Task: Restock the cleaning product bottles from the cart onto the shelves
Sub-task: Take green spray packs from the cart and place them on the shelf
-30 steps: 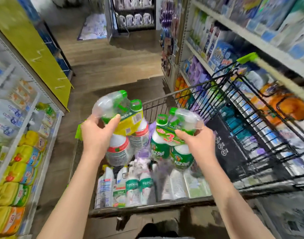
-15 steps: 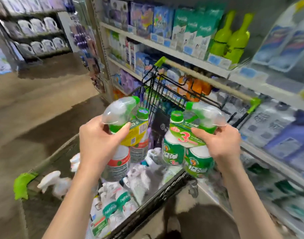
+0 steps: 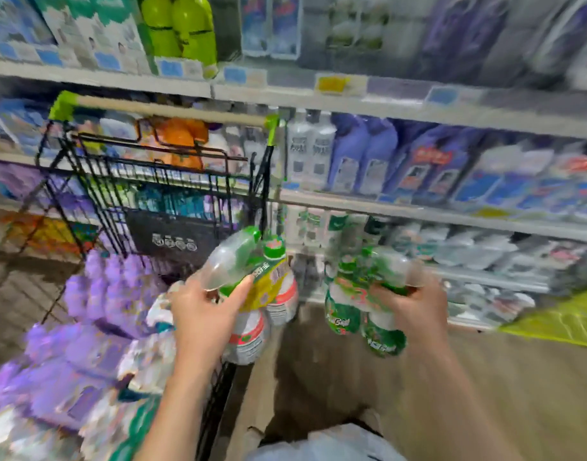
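My left hand [image 3: 204, 314] grips a bundled pack of spray bottles with red labels and a yellow band [image 3: 262, 294], held just past the cart's right side. My right hand [image 3: 415, 304] grips a second bundled pack with green labels [image 3: 358, 307], held in front of the low shelf. The black wire cart [image 3: 146, 181] stands at the left, holding purple bottles [image 3: 96, 294] and white-and-green bottles [image 3: 146, 361]. The shelves [image 3: 418, 207] fill the top and right. The picture is blurred.
Shelf rows carry blue and purple bottles [image 3: 368, 154] at mid height, white-and-green packs [image 3: 468, 251] lower down, and lime-green bottles [image 3: 182, 24] on top. A yellow-green board [image 3: 558, 321] lies at the right edge. Wooden floor [image 3: 485, 377] stretches under my arms.
The view has swung right to face the shelves. Both hands, still holding their packs, have moved off the cart toward the lower shelf; the cart now sits at the left.
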